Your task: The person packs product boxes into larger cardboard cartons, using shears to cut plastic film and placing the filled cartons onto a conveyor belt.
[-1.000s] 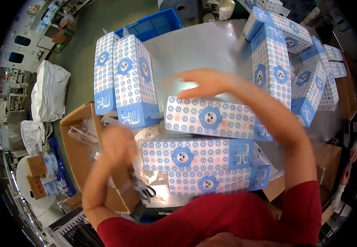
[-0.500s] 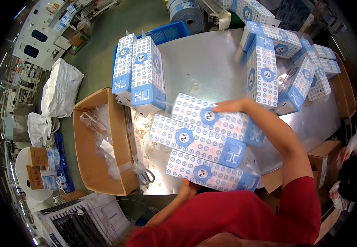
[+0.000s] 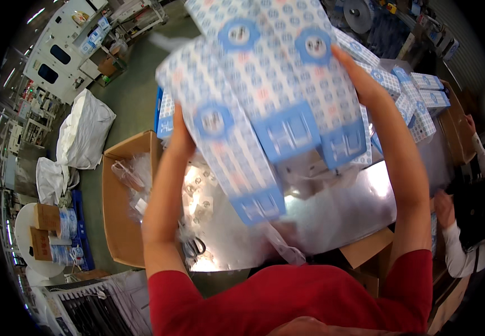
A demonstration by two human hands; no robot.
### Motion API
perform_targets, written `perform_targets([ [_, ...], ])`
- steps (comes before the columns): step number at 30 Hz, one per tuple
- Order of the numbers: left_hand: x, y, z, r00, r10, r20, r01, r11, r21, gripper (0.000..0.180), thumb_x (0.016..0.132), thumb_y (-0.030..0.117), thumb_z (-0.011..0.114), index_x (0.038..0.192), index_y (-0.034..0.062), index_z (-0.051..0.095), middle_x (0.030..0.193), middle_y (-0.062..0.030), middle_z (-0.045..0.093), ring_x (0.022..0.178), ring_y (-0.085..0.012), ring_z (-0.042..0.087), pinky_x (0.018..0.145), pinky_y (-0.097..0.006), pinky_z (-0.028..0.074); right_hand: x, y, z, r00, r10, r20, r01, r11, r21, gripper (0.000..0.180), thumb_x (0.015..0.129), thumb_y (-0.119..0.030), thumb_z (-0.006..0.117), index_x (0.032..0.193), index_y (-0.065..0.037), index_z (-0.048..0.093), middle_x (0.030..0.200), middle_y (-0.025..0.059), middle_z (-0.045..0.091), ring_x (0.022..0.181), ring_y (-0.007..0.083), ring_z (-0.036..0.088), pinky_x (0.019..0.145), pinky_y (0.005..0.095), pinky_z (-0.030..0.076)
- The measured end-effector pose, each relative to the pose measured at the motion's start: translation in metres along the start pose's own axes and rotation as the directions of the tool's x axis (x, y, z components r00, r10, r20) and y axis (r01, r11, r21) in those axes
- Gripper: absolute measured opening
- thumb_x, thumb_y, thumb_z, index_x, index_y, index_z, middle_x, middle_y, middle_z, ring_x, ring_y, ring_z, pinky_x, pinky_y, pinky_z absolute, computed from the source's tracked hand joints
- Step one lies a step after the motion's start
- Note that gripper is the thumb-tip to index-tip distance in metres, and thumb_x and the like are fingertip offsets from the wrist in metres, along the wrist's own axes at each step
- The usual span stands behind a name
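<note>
Three long packs (image 3: 276, 84) are held up side by side over the metal table (image 3: 332, 210), at twelve o'clock in the view, their far ends partly cut off by its upper edge. White faces are covered with rows of small blue badges and a few pale red marks; on each, a scalloped blue medallion is printed (a little white face is set inside it). The near ends are banded in plain blue with white outlines and are pointed toward five o'clock; the leftmost band is set lowest. The print is slightly blurred.

The packs are gripped between the two hands. By the left hand (image 3: 182, 134) the leftmost pack is pressed at eight o'clock; by the right hand (image 3: 360, 78) the rightmost is pressed at three o'clock. How far the fingers are curled underneath cannot be told. Scissors (image 3: 196, 246) are seen at seven o'clock, beside an open carton (image 3: 125, 235) at eight.
</note>
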State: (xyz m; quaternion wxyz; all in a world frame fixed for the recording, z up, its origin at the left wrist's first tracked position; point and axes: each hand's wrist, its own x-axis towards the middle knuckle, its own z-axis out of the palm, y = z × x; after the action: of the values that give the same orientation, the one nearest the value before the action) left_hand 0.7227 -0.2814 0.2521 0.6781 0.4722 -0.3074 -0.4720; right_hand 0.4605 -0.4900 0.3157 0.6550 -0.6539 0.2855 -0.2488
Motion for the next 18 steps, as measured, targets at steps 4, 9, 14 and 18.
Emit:
perform_targets([
  [4,0.122,0.069,0.005,0.996,0.015,0.089,-0.027,0.99,0.14,0.068,0.086,0.06,0.031,0.127,0.0066,0.043,0.119,-0.011,0.053,0.106,-0.0213,0.053,0.088,-0.035,0.045,0.078,-0.001,-0.016,0.996,-0.093,0.007,0.091,0.985,0.149,0.065,0.082,-0.053,0.051,0.123,-0.002,0.047,0.108,0.013,0.06,0.089,0.0164,0.063,0.073,0.0292,0.052],
  [9,0.209,0.04,-0.021,0.991,-0.123,0.05,0.105,0.956,0.274,0.08,0.08,0.07,0.028,0.126,0.0073,0.046,0.123,-0.0128,0.051,0.106,-0.0233,0.053,0.082,-0.039,0.046,0.156,0.066,-0.028,0.996,0.029,0.086,-0.049,0.967,0.25,0.064,0.079,-0.054,0.055,0.117,-0.003,0.051,0.105,0.0122,0.061,0.087,0.0174,0.063,0.075,0.0307,0.051],
  [14,0.253,-0.078,-0.097,0.937,-0.32,-0.138,0.343,0.773,0.533,0.069,0.082,0.058,0.043,0.125,0.0041,0.047,0.122,-0.0153,0.051,0.11,-0.0271,0.05,0.082,-0.043,0.045,0.199,0.217,-0.024,0.912,0.395,0.112,-0.402,0.915,0.042,0.073,0.073,-0.065,0.053,0.118,-0.007,0.051,0.101,0.0083,0.062,0.086,0.0186,0.062,0.071,0.0357,0.05],
  [18,0.259,-0.087,-0.108,0.963,0.2,0.183,-0.179,-0.035,0.983,0.057,0.086,0.038,0.05,0.133,0.0072,0.036,0.134,-0.011,0.04,0.124,-0.0244,0.037,0.097,-0.042,0.032,0.211,0.221,-0.016,0.848,0.508,0.151,-0.475,0.855,-0.205,0.069,0.075,-0.059,0.056,0.121,-0.008,0.048,0.101,0.0059,0.062,0.082,0.0152,0.062,0.066,0.0345,0.051],
])
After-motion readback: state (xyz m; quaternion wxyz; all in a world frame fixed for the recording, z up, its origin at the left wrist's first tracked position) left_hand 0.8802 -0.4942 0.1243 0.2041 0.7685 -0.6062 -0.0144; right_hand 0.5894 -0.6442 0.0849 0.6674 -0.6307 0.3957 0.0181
